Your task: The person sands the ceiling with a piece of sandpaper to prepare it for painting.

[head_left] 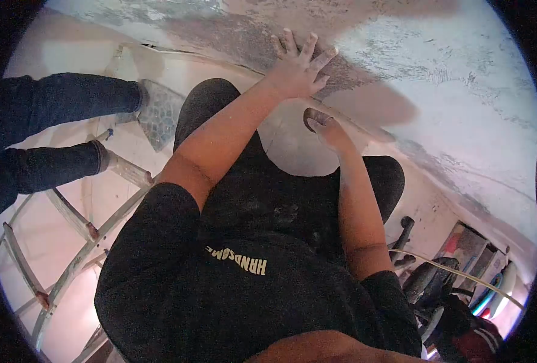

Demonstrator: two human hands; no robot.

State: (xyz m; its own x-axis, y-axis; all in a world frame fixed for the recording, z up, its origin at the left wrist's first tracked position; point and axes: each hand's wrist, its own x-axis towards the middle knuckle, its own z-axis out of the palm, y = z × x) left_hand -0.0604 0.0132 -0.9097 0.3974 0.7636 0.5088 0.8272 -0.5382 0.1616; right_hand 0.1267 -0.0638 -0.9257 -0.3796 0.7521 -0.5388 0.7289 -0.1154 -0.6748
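My left hand (303,68) lies against the patchy grey-white wall (438,66), its fingers spread wide. Below and to the right of it is my right hand (330,130), with its fingers curled round a small dark brown, rounded thing (309,120). I cannot make out what kind of thing that is. It is close to the wall's lower edge, above a pale surface (298,148) between my knees. Pale dust coats the fingers of both hands.
Another person's legs in dark jeans (68,109) are at the left, beside a metal ladder (93,239) and a grey patterned plate (160,115). Assorted clutter (456,260) lies at the lower right, with a pale cable (456,270) running across it.
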